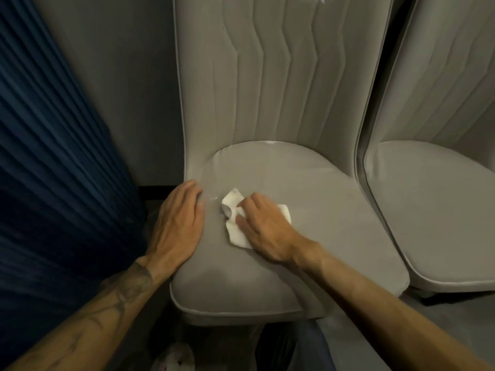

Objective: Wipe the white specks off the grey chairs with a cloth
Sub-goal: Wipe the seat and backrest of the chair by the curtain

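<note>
Room: a grey wall (107, 89) behind, a blue pleated curtain (53, 156) on the left.
Chairs: two, side by side. We lean over the left chair (308, 204); the right chair (442, 210) is just beside it.
Cloth: the white cloth (237, 236) lies crumpled on the seat's left half.
Right: our right hand (265, 226) curls its fingers over the cloth, pressing it down.
Left: our left hand (178, 226) lies flat on the seat's left edge, fingers together.
Specks: white marks (268, 142) along the seat's back rim.

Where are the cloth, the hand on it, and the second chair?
cloth (232, 198): head view, upper white corner.
right hand (264, 226): head view, back of hand.
second chair (434, 210): head view, bare seat cushion.
</note>
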Tool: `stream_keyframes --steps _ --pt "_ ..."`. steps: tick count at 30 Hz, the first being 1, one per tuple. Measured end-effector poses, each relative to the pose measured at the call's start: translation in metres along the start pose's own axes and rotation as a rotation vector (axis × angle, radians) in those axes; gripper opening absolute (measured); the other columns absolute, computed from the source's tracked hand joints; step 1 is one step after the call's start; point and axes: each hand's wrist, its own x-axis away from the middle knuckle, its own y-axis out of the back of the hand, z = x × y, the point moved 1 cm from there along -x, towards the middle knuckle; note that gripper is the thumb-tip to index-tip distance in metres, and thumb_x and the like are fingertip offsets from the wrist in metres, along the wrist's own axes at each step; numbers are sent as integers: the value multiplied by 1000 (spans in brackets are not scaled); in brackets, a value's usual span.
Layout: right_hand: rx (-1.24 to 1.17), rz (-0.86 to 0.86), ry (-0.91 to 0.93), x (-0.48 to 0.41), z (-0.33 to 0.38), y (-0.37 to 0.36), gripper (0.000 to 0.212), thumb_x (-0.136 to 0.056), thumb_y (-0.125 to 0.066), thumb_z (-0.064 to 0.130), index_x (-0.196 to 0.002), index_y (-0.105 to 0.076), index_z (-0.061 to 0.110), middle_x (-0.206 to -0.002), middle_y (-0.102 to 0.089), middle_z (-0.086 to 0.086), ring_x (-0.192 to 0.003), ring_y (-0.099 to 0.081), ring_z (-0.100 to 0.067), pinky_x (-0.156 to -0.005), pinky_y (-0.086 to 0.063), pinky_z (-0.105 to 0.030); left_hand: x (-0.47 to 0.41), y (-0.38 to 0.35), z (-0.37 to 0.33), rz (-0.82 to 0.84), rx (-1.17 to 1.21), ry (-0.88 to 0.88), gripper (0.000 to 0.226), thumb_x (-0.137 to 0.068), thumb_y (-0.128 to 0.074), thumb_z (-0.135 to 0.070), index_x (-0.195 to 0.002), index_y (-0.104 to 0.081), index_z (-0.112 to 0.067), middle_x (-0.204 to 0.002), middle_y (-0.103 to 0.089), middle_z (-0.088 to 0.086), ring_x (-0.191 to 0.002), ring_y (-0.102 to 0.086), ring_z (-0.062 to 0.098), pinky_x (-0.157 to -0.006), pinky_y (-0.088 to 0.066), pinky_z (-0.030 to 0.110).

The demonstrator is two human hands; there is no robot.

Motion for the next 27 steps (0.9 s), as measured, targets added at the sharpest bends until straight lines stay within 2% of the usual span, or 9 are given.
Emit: stream_keyframes --steps 2,6,7,10,12,18,21,24,27 --pt "64 14 -73 -14 -24 10 28 -105 -35 33 -101 -48 10 -103 -51 -14 -91 -47 -33 -85 -36 -45 9 1 -3 2 21 51 46 -112 -38 -26 -153 -44 -7 -164 -37 12 -149 -37 29 -127 -26 42" --pt "200 0 -362 -59 -49 16 35 -106 -31 31 -114 -49 2 -118 -51 -20 -103 -48 -38 -93 -35 -47 25 0 -6 -50 61 115 46 -110 -39 -26 -153 -41 -9 -161 -39 11 -143 -42 29 -121 -35 49" --pt "203 -3 -334 -64 -39 9 34 -105 -32 30 -114 -50 2 -117 -51 -20 -102 -48 -38 -92 -35 -47 27 -1 -7 -69 78 143 45 -109 -40 -26 -151 -42 -9 -158 -41 11 -140 -44 30 -119 -36 49" --pt "81 -13 -46 -52 6 -18 28 -104 -37 31 -102 -51 7 -104 -53 -18 -90 -48 -34 -83 -31 -43 29 -4 -6 -112 94 208 42 -108 -41 -24 -146 -47 -7 -149 -49 13 -132 -50 32 -113 -41 48" --pt "6 6 54 -45 9 -17 26 -103 -39 31 -97 -50 8 -98 -51 -16 -84 -46 -32 -80 -31 -41 29 -6 -5 -125 96 222 39 -109 -40 -24 -143 -49 -7 -144 -53 13 -126 -53 32 -108 -42 47" --pt "132 20 -194 -110 -22 -12 34 -106 -34 30 -112 -50 1 -115 -51 -22 -104 -49 -38 -92 -32 -44 32 -6 -5 -147 97 215 35 -111 -38 -20 -140 -52 -6 -139 -56 13 -120 -55 32 -103 -42 47" --pt "29 10 -53 -99 14 -29 30 -104 -38 32 -107 -50 5 -109 -52 -18 -94 -49 -36 -87 -35 -45 32 -6 -4 -150 109 215 33 -111 -39 -17 -138 -53 -5 -137 -57 14 -120 -55 33 -103 -43 50" --pt "-45 86 135 -75 22 -30 25 -103 -41 33 -97 -49 10 -100 -51 -12 -84 -46 -28 -81 -33 -38 33 -5 -3 -151 158 212 29 -110 -41 -12 -133 -57 -3 -133 -59 16 -117 -57 35 -101 -44 52" --pt "-7 111 35 -103 4 -22 29 -104 -40 33 -103 -50 5 -106 -51 -16 -92 -48 -32 -87 -32 -40 31 -3 1 -113 149 194 30 -110 -39 -13 -133 -57 -5 -133 -57 13 -116 -55 32 -101 -44 51"
